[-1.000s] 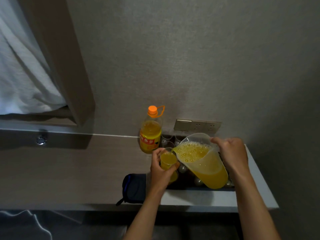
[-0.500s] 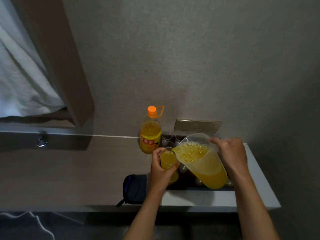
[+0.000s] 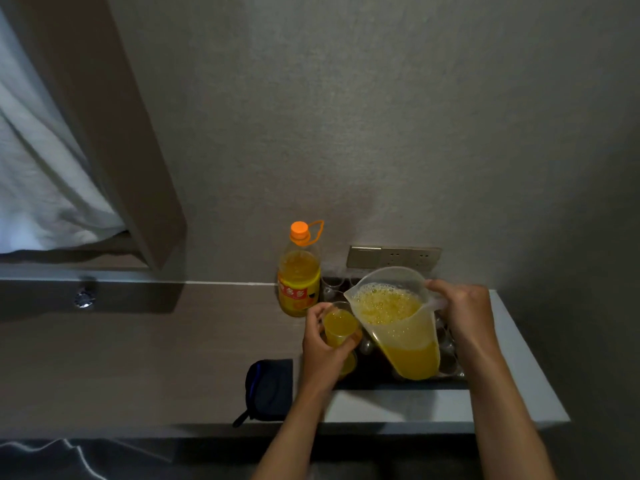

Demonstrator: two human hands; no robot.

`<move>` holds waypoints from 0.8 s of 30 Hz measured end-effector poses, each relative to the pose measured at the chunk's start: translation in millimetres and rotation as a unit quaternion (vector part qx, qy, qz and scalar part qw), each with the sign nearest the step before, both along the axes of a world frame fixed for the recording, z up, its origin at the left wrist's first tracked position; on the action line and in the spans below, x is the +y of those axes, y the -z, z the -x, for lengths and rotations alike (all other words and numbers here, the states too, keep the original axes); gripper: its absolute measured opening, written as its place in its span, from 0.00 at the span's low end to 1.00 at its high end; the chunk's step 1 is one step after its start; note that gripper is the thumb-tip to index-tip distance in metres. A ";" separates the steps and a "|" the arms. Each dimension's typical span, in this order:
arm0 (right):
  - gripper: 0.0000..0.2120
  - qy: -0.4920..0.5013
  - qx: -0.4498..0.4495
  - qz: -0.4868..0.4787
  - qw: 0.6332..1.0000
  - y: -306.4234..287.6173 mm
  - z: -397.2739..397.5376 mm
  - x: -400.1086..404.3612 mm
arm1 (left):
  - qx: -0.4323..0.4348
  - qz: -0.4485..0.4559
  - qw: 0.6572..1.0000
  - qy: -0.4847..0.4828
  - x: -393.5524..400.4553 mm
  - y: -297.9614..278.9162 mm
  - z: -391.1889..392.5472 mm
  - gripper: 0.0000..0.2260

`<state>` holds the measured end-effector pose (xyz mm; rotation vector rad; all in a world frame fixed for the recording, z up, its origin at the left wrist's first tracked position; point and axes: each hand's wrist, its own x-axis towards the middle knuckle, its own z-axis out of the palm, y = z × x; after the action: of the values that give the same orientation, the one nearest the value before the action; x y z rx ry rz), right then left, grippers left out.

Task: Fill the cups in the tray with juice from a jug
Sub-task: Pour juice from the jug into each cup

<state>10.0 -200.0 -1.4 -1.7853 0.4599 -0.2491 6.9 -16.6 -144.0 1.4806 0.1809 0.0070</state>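
My right hand [image 3: 462, 315] grips the handle of a clear plastic jug [image 3: 398, 327] holding frothy orange juice. The jug is tilted left, its spout over a clear cup [image 3: 339, 327]. That cup is nearly full of juice and my left hand [image 3: 323, 344] is wrapped round it, holding it above a dark tray [image 3: 398, 382]. More clear cups [image 3: 448, 358] stand in the tray, mostly hidden behind the jug and my hands. Another cup with juice [image 3: 349, 363] shows just below my left hand.
An orange-capped juice bottle [image 3: 299, 275] stands on the shelf left of the tray, against the wall. A dark pouch [image 3: 268, 389] lies near the shelf's front edge. A wall socket plate [image 3: 394, 258] sits behind the jug. A curtain hangs at far left.
The jug has tipped back slightly toward upright and the cup has risen a little in my left hand. Both hands keep their hold.
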 end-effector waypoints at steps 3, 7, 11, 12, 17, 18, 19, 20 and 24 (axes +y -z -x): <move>0.13 0.014 -0.015 -0.033 0.999 -3.5 2.8 -4.1 | -0.007 -0.015 1.000 0.001 -2.0 3.6 -3.7 0.30; 0.12 0.051 -0.028 -0.046 0.997 -4.5 0.6 -10.5 | -0.017 -0.036 0.999 0.011 -6.9 4.7 -5.9 0.29; 0.13 0.097 -0.039 -0.076 0.992 -2.0 -1.5 -19.8 | -0.025 -0.066 0.997 0.024 -12.3 4.5 -8.2 0.29; 0.14 0.109 -0.041 -0.086 0.989 -1.8 -1.4 -22.3 | -0.027 -0.079 0.996 0.026 -14.1 5.1 -8.9 0.29; 0.14 0.153 -0.078 -0.125 0.977 0.2 -1.0 -33.7 | -0.038 -0.133 0.989 0.047 -25.0 10.0 -11.0 0.29; 0.14 0.158 -0.084 -0.128 0.975 0.7 -0.4 -36.0 | -0.038 -0.137 0.988 0.055 -27.3 10.7 -11.4 0.29; 0.14 0.161 -0.086 -0.131 0.974 1.6 -0.1 -38.3 | -0.040 -0.145 0.987 0.062 -29.9 11.0 -11.9 0.28; 0.14 0.162 -0.088 -0.134 0.974 2.8 0.2 -40.5 | -0.044 -0.158 0.984 0.067 -32.1 11.9 -12.6 0.28; 0.13 0.170 -0.104 -0.147 0.969 7.2 -0.4 -50.3 | -0.056 -0.211 0.971 0.093 -38.7 16.3 -15.4 0.27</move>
<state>10.4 -250.4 -8.6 -1.3685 0.6175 -0.5731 22.3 -55.2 -160.4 1.9117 -0.0574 -0.0224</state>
